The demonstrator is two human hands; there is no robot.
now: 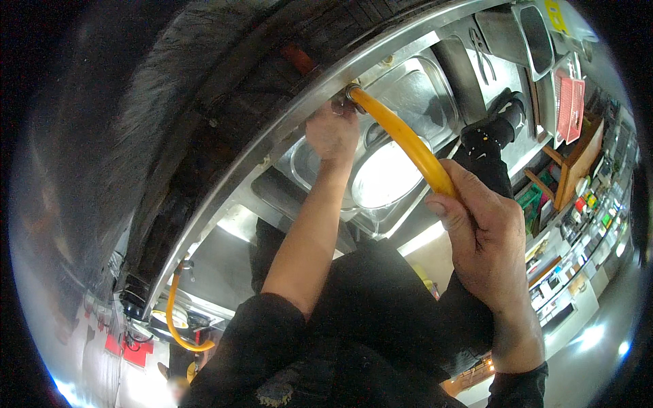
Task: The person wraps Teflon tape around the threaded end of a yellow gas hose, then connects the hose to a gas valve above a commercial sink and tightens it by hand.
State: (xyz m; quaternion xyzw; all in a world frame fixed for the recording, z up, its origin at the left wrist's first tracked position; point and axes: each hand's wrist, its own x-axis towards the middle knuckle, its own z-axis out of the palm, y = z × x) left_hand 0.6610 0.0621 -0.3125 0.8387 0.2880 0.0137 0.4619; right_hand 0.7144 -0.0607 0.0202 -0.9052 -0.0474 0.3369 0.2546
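Note:
A yellow hose curves from a metal fitting under the steel edge toward me. My right hand is closed round its near end, thumb and forefinger pinching the tube. My left hand is up at the far end, right beside the fitting, with its fingers curled in. Blur hides what those fingers hold. Below the hose sits a shallow metal pan, and a round, brightly lit bowl or lid lies by it.
Metal tongs lie on the steel surface at upper right. Beyond them are a deep steel container and a pink basket. My black shoe rests near the pan. A second yellow hose hangs at lower left. A wooden stool stands far right.

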